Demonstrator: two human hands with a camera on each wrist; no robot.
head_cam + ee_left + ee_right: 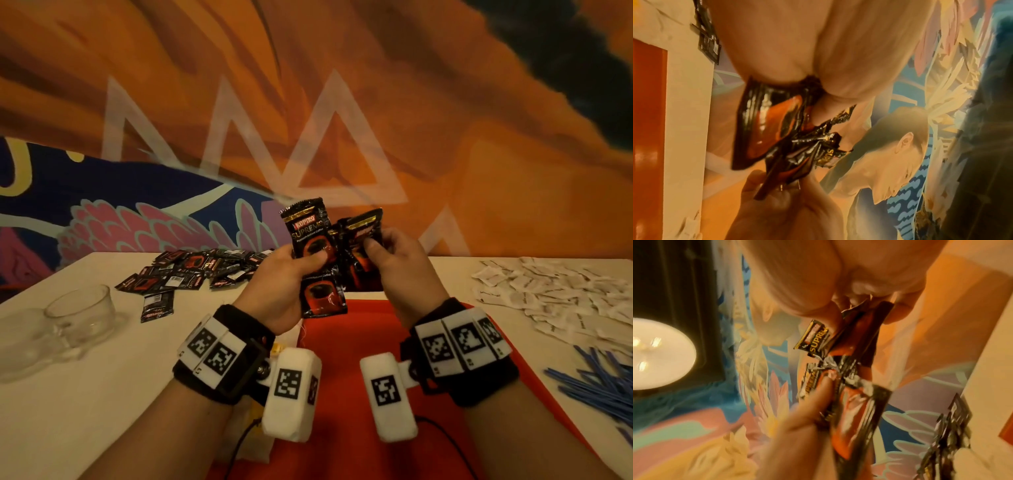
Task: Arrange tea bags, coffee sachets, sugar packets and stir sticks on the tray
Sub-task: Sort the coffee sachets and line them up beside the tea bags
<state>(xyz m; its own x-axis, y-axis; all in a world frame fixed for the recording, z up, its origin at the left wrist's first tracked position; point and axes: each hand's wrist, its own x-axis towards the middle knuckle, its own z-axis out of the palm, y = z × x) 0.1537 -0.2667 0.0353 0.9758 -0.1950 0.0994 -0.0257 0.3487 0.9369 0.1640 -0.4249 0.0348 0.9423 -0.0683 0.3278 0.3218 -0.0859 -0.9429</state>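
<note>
Both hands are raised over the red tray [359, 329], holding black-and-red coffee sachets. My left hand [308, 262] grips a small fan of sachets [306, 233], thumb pressed on the front one; more hang below it [322, 294]. My right hand [375, 246] pinches another sachet [364, 263] next to the fan, and its edge touches the left bunch. The left wrist view shows the glossy sachets [766, 129] under my left palm. In the right wrist view a sachet [859, 337] sits between my right thumb and fingers.
A loose pile of coffee sachets [191, 270] lies on the white table [102, 394] at back left. Two glass cups [82, 315] stand at the left edge. White paper packets [548, 294] spread over the right side, with blue stir sticks [603, 383] nearer me.
</note>
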